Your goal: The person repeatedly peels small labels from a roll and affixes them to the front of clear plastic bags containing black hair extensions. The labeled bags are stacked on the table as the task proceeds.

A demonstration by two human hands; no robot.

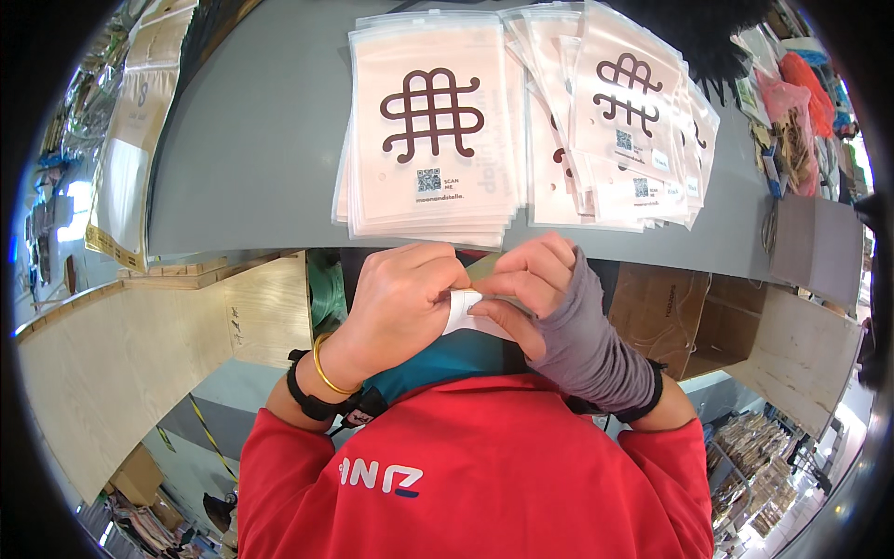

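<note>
Close in front of my body, just off the table's near edge, both hands meet at a small piece of white label paper (458,317). My left hand (396,293) pinches its left side between thumb and fingers. On the other side, my right hand (533,284), in a grey sleeve that reaches over the palm, grips it with thumb and curled fingers. Part of the paper is hidden behind the fingers. Beyond my hands lies a neat stack of frosted zip bags (391,200) with a dark looped emblem. A looser, fanned pile of similar bags (610,191) sits to its right, some bearing small white stickers.
The grey table (242,140) curves across the far side. At its left edge lies a long clear plastic package (130,168). Wooden panels (140,345) stand low on the left, and a cardboard box (661,307) is under the table on the right.
</note>
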